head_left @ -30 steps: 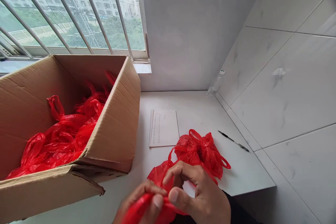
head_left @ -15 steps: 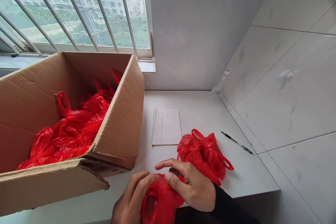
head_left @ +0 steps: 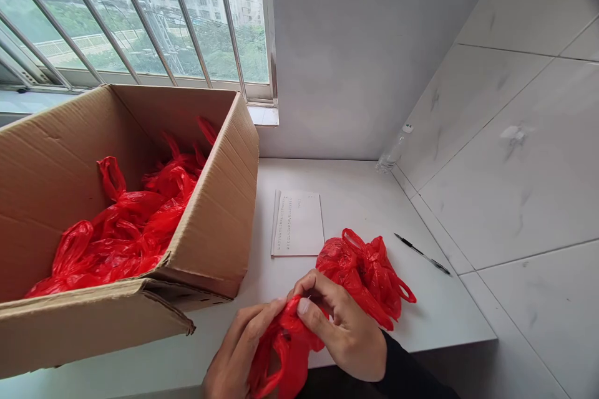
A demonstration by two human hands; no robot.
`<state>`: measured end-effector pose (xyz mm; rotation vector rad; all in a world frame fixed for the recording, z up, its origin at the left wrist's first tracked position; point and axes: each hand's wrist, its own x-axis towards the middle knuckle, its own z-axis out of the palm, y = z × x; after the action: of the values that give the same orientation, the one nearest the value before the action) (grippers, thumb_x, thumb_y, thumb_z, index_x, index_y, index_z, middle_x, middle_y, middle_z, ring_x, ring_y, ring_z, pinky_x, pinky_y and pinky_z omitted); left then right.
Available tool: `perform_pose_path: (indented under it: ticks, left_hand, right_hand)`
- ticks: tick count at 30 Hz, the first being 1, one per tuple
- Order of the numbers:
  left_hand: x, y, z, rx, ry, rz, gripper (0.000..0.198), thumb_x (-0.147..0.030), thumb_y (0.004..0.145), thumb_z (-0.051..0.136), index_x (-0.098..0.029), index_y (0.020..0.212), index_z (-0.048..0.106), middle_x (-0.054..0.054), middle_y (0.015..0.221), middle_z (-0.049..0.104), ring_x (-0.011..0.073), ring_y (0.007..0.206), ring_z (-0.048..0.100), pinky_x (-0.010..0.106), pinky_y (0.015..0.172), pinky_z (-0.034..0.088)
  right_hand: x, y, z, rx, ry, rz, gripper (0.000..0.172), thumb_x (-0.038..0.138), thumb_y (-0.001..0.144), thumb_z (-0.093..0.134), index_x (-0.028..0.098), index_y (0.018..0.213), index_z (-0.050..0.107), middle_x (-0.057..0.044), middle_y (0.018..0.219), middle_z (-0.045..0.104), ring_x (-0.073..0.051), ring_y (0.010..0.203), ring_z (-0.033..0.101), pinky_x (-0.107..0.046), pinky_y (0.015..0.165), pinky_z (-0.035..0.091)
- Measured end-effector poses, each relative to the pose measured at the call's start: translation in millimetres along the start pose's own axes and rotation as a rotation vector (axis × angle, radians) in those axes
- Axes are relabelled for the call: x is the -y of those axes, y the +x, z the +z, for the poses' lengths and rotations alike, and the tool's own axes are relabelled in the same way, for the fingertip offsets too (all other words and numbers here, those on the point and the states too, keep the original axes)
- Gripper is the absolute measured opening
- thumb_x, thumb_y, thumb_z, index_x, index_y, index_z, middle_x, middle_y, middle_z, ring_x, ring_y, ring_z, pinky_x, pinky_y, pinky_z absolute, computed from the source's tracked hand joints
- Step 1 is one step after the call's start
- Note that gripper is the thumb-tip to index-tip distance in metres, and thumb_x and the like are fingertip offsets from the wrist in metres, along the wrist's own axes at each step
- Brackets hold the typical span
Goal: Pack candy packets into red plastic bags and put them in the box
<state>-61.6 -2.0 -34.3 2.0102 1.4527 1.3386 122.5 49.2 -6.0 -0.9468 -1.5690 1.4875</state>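
Note:
Between my hands, at the table's front edge, is a red plastic bag (head_left: 292,349) with a loop of its handle showing. My left hand (head_left: 241,349) grips its left side, fingers bent round the film. With thumb and forefinger, my right hand (head_left: 339,324) pinches the gathered top of the bag. Just beyond my right hand lie more red plastic bags (head_left: 367,277), bunched and knotted, on the white table (head_left: 346,202). What the held bag contains, if anything, I cannot make out.
At the left stands a large open cardboard box (head_left: 215,193) with red bags (head_left: 126,230) heaped inside, its torn flap jutting forward. A printed notebook (head_left: 298,224) lies mid-table. A pen (head_left: 422,254) is at the right, and a clear plastic bottle (head_left: 394,149) leans in the back corner.
My right fingers have closed from a loose, spread pose into a pinch on the bag's top. The bag's top is now bunched up between both hands. The view has shifted slightly.

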Motion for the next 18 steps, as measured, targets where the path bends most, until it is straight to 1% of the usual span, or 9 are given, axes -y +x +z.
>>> perform_pose_path:
  ticks: [2, 4, 5, 7, 9, 11, 13, 16, 18]
  left_hand:
    - [-1, -1, 3.4, 0.025, -0.009, 0.011, 0.061, -0.004, 0.091, 0.058, -0.034, 0.143, 0.055, 0.004, 0.123, 0.065, 0.0177, 0.108, 0.066, 0.021, 0.088, 0.053]
    - [-3, -1, 5.2, 0.005, 0.002, 0.015, 0.063, -0.003, 0.090, 0.060, -0.035, 0.145, 0.054, 0.003, 0.124, 0.065, 0.0169, 0.108, 0.066, 0.021, 0.089, 0.053]
    - [-4, -1, 5.9, -0.032, -0.003, 0.007, 0.062, -0.003, 0.090, 0.060, -0.035, 0.143, 0.055, 0.003, 0.123, 0.065, 0.0171, 0.108, 0.066, 0.022, 0.089, 0.052]
    - [-7, 1, 7.4, -0.145, -0.038, -0.020, 0.057, -0.003, 0.089, 0.061, -0.033, 0.137, 0.060, 0.003, 0.119, 0.065, 0.0181, 0.106, 0.065, 0.025, 0.089, 0.052]
    - [-9, 3, 8.7, -0.221, -0.074, -0.033, 0.050, -0.003, 0.088, 0.062, -0.031, 0.129, 0.064, 0.003, 0.114, 0.065, 0.0185, 0.102, 0.065, 0.026, 0.087, 0.052]
    - [-9, 5, 8.7, -0.223, -0.075, -0.017, 0.048, -0.003, 0.087, 0.062, -0.029, 0.126, 0.064, 0.002, 0.112, 0.065, 0.0176, 0.100, 0.065, 0.026, 0.085, 0.053]
    - [-6, 6, 7.1, -0.189, -0.055, -0.002, 0.049, -0.002, 0.086, 0.062, -0.029, 0.127, 0.063, 0.002, 0.113, 0.065, 0.0163, 0.102, 0.064, 0.024, 0.087, 0.052]
    - [-3, 5, 4.1, -0.150, -0.055, -0.006, 0.050, -0.003, 0.086, 0.064, -0.030, 0.128, 0.062, 0.002, 0.116, 0.066, 0.0164, 0.105, 0.065, 0.024, 0.090, 0.053]
    - [-3, 3, 4.3, -0.162, -0.082, -0.052, 0.047, -0.006, 0.086, 0.067, -0.031, 0.126, 0.064, 0.002, 0.116, 0.068, 0.0179, 0.106, 0.066, 0.026, 0.091, 0.055]
  right_hand:
    - [0, -1, 2, -0.030, 0.027, -0.007, 0.021, 0.040, 0.103, 0.049, 0.020, 0.101, 0.057, 0.000, 0.087, 0.059, -0.013, 0.078, 0.057, -0.027, 0.075, 0.046]
    - [0, -1, 2, -0.038, 0.003, -0.019, 0.020, 0.038, 0.103, 0.049, 0.021, 0.101, 0.058, 0.000, 0.087, 0.060, -0.013, 0.079, 0.057, -0.027, 0.075, 0.046]
    - [1, -1, 2, -0.041, -0.021, -0.031, 0.017, 0.036, 0.102, 0.051, 0.021, 0.102, 0.059, 0.000, 0.089, 0.061, -0.013, 0.081, 0.058, -0.027, 0.077, 0.046]
    - [4, -1, 1, -0.044, -0.076, -0.057, 0.011, 0.030, 0.099, 0.057, 0.021, 0.103, 0.061, -0.001, 0.095, 0.064, -0.015, 0.088, 0.059, -0.029, 0.082, 0.047]
    - [7, 0, 0, -0.045, -0.130, -0.083, 0.011, 0.023, 0.095, 0.060, 0.022, 0.106, 0.063, -0.002, 0.100, 0.065, -0.016, 0.095, 0.059, -0.031, 0.089, 0.046]
    - [9, 0, -1, -0.042, -0.170, -0.110, 0.016, 0.019, 0.093, 0.061, 0.024, 0.108, 0.065, -0.001, 0.102, 0.064, -0.016, 0.098, 0.058, -0.031, 0.091, 0.045]
    - [10, 0, -3, -0.065, -0.178, -0.115, 0.015, 0.019, 0.093, 0.063, 0.024, 0.106, 0.068, -0.001, 0.098, 0.063, -0.016, 0.095, 0.058, -0.031, 0.088, 0.045]
    - [10, 0, -5, -0.111, -0.151, -0.064, 0.007, 0.026, 0.092, 0.067, 0.024, 0.098, 0.070, 0.000, 0.089, 0.060, -0.015, 0.085, 0.056, -0.029, 0.081, 0.046]
    - [10, 1, -5, -0.111, -0.131, -0.037, 0.011, 0.033, 0.094, 0.066, 0.023, 0.096, 0.069, 0.000, 0.089, 0.062, -0.016, 0.085, 0.057, -0.030, 0.081, 0.046]
